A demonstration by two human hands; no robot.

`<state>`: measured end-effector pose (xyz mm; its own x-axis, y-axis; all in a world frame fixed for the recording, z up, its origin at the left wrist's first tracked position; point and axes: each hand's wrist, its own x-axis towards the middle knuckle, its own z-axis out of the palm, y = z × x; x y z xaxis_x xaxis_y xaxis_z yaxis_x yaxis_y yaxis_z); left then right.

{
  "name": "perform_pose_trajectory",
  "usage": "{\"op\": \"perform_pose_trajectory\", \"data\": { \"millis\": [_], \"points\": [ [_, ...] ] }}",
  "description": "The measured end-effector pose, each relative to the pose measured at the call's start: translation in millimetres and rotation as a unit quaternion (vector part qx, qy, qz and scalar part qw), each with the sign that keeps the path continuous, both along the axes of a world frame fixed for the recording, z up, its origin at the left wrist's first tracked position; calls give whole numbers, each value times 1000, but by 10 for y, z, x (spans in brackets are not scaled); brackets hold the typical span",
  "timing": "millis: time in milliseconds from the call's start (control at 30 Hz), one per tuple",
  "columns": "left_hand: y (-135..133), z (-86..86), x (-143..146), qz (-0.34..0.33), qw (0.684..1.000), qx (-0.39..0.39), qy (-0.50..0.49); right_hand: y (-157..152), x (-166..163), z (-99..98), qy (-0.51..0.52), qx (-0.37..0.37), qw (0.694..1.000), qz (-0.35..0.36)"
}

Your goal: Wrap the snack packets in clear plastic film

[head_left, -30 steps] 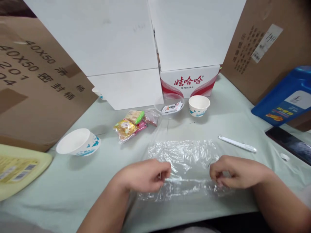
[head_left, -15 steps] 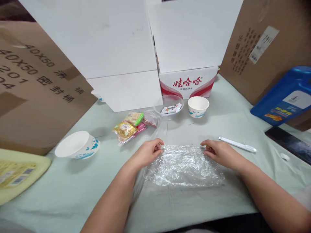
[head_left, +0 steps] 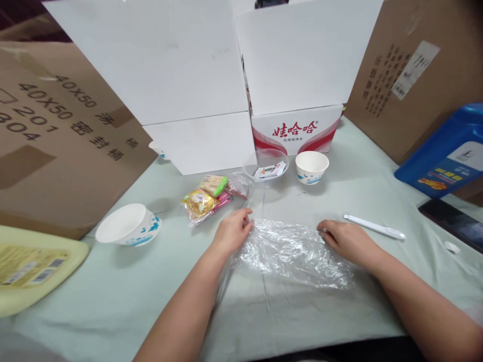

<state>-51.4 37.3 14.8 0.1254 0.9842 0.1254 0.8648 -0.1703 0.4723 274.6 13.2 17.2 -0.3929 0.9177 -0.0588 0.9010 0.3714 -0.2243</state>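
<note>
The left hand (head_left: 232, 232) and right hand (head_left: 346, 241) have moved up the plastic (head_left: 290, 254); a second ago they were down by its near side, and now they're at its far corners. The plastic's near edge has drawn away from the person across the worktop (head_left: 113, 301). In the last half second that edge has slanted, its left end now farther off than its right.
</note>
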Motion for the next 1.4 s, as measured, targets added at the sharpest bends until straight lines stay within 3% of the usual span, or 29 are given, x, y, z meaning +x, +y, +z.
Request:
{"op": "perform_pose_trajectory", "data": {
  "millis": [67, 133, 167, 233, 300, 367, 467, 500, 567, 667, 700, 767, 833, 933, 1033, 1133, 1233, 1400],
  "points": [
    [-42, 79, 23, 60, 995, 75, 37, -9, -12, 2, -1, 2, 1000, 6],
    [-121, 170, 64, 72, 988, 130, 51, -20, -34, 8, -2, 1, 1000, 10],
    [-168, 205, 95, 40, 990, 127, 52, -24, -45, 10, -2, -1, 1000, 10],
    [-263, 231, 177, -89, 993, 58, 51, -20, -48, 8, 1, -6, 1000, 9],
    [-337, 197, 267, -224, 972, -32, 65, 0, -11, 9, -3, -6, 1000, 0],
    [-378, 128, 345, -284, 951, -83, 91, 25, 60, 29, -23, 24, 999, -38],
    [-393, 42, 411, -283, 947, -101, 115, 15, 125, 100, -35, 131, 985, -111],
    [-391, 26, 420, -282, 947, -102, 117, -9, 107, 120, -19, 164, 980, -109],
    [-380, 6, 421, -279, 947, -101, 120, -75, 6, 122, 29, 184, 982, -34],
    [-323, -28, 385, -268, 950, -92, 132, -130, -182, -4, 49, 100, 982, 155],
    [-290, -41, 363, -259, 951, -91, 139, -118, -210, -70, 38, 65, 979, 189],
    [-213, -58, 304, -234, 955, -100, 152, -49, -182, -193, 14, 24, 984, 177],
    [-150, -34, 237, -209, 959, -113, 154, 37, -68, -252, -4, 21, 995, 100],
    [-149, 117, 146, -178, 972, -85, 127, 81, 95, -161, 7, 57, 998, 39],
    [-258, 341, 86, -186, 978, -53, 83, -2, 105, 50, 85, 48, 985, 144],
    [-356, 469, 55, -223, 959, -137, 107, -67, 48, 191, 129, -34, 961, 241],
    [-361, 449, 38, -203, 947, -184, 166, -34, 59, 211, 131, -66, 962, 231],
    [-305, 414, -16, -225, 948, -164, 153, 20, 131, 227, 140, -40, 965, 217]
  ]
}}
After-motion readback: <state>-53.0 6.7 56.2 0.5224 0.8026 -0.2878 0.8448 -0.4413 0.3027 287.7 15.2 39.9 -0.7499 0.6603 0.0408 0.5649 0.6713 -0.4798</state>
